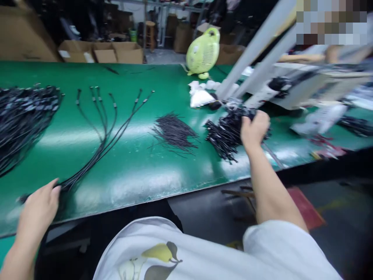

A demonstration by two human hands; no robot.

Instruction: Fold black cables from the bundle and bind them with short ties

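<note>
White shirt [210, 252] sits nearest the camera. Cable bundle [97, 155] is slim, black and glossy, its six tipped ends fanning away across the green table [128, 175]. Left hand [40, 204] lies low at the near edge, grip closed around the gathered part. Right hand [255, 130] reaches forward onto the dark cable pile [223, 136]; cannot tell whether it grasps.

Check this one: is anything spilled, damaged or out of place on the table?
No clear damage shows, though blur hides detail around the right hand. Mildly untidy: a few ends stray from the central pile of thin black strands, and a dark strip lies apart from the piles, near the far edge of the green table.
</note>
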